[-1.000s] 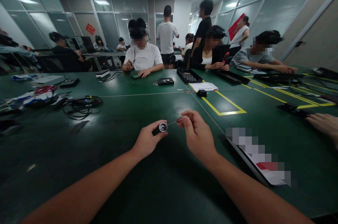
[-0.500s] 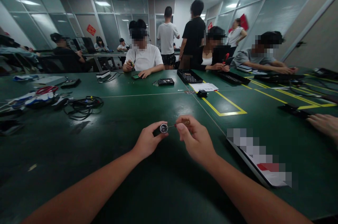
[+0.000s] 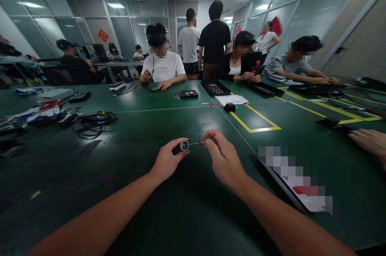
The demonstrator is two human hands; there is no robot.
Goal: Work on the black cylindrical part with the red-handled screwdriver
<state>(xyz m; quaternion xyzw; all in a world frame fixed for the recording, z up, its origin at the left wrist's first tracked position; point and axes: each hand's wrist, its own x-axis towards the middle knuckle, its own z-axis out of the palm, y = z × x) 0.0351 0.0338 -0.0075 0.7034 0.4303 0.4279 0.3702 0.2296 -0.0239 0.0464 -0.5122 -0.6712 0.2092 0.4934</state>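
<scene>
Between the thumb and fingers of my left hand [image 3: 166, 160] is a small dark cylinder [image 3: 184, 146] with a silver rim, its round end facing me. My right hand [image 3: 224, 157] grips a small screwdriver [image 3: 200, 142] with a thin metal shaft and a red part near the fingers. Most of its handle is hidden in my hand. The shaft points left and its tip meets the cylinder's open end; how deep it reaches I cannot tell. Both hands are over the green table [image 3: 120, 183].
A pixelated flat packet [image 3: 301, 191] lies to my right, near another person's hand [image 3: 369, 143]. Coiled black cables [image 3: 95, 123] lie on the left. A small black block [image 3: 229, 107] stands by the yellow tape. A person in white [image 3: 164, 65] sits opposite.
The cylinder has shifted slightly left. A little more of the screwdriver shaft shows between my hands. A standing person in black behind the table has turned and moved slightly left.
</scene>
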